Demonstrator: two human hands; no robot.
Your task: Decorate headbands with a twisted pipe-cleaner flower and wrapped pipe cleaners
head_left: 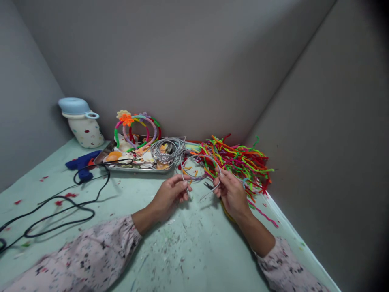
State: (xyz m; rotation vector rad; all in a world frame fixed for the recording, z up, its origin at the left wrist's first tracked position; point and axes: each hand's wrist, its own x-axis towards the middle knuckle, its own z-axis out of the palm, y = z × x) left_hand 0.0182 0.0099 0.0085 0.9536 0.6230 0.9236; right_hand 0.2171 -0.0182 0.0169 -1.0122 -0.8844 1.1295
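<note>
Between my two hands a length of grey wire [201, 155] arches up in an open loop. My left hand [174, 192] pinches one side of it between thumb and fingers. The other side is pinched in my right hand [232, 194], and a loose wire end curls down to the left of those fingers. Under the right hand, the dark tips of pliers or cutters [208, 185] show on the table, with a yellowish handle partly hidden by the wrist. Just beyond the hands lies a coil of the same grey wire [170, 149], resting on the right side of a tray.
The metal tray [142, 170] holds scraps and several fuzzy pipe-cleaner hoops [155, 132]. A tangled pile of coloured pipe cleaners [240, 160] lies at right. On the left are a blue glue gun [80, 163], its black cord [75, 205] and a white bottle [85, 130]. Walls enclose the table.
</note>
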